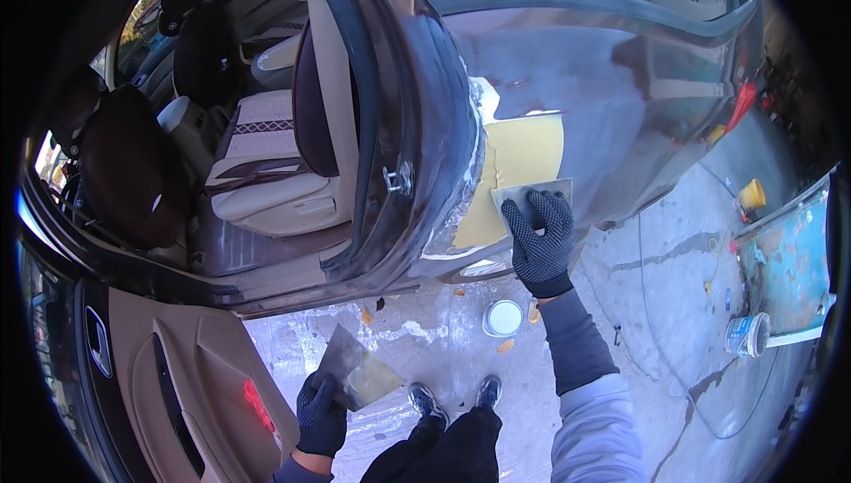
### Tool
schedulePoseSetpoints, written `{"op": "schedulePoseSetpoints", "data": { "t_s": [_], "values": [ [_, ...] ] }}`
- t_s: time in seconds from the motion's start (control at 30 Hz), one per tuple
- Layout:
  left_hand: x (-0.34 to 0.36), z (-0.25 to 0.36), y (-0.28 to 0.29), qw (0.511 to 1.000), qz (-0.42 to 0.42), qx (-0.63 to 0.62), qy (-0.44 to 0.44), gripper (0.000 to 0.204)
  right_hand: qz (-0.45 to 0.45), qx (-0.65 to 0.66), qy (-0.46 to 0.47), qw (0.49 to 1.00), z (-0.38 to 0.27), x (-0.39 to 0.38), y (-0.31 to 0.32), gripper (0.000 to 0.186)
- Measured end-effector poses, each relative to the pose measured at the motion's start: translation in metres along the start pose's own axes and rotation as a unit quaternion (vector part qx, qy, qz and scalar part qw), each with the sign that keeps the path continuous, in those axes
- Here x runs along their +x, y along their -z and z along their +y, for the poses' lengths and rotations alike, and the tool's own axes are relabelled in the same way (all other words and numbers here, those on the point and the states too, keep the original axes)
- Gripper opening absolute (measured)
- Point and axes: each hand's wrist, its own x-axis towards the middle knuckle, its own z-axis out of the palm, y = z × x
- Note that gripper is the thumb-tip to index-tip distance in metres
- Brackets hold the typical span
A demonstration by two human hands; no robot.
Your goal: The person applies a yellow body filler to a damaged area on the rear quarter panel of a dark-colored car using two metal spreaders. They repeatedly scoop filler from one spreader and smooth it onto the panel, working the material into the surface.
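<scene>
My right hand (542, 239), in a dark dotted glove, is closed on a flat metal putty spreader (557, 189). The spreader lies against the car's rear side panel (612, 84), over a patch of pale yellow filler (525, 148). Whitish, scraped edges surround the filler, close to the door opening. Lower left, my gloved left hand (321, 412) grips a flat mixing plate (359, 371), its far corner grey and its near part smeared with yellowish paste. That plate is held above the floor, apart from the car.
An open car door (208, 377) with a red item in its pocket stands at the lower left. A white-lidded can (503, 317) sits on the floor below the panel. Farther right are a white bucket (747, 335), a cable (660, 332) and a worn turquoise box (787, 261).
</scene>
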Motion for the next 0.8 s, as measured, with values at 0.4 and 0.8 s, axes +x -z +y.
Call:
{"op": "schedulePoseSetpoints", "data": {
  "t_s": [0.4, 0.8],
  "values": [
    [-0.007, 0.006, -0.003, 0.959, 0.020, -0.203, 0.194, 0.025, -0.045, 0.069, -0.092, 0.992, -0.003, -0.106, -0.062, 0.050],
    [-0.012, -0.023, 0.002, 0.993, -0.069, 0.097, 0.025, 0.049, -0.169, 0.030, -0.016, 0.985, -0.002, -0.138, -0.044, 0.052]
  ]
}}
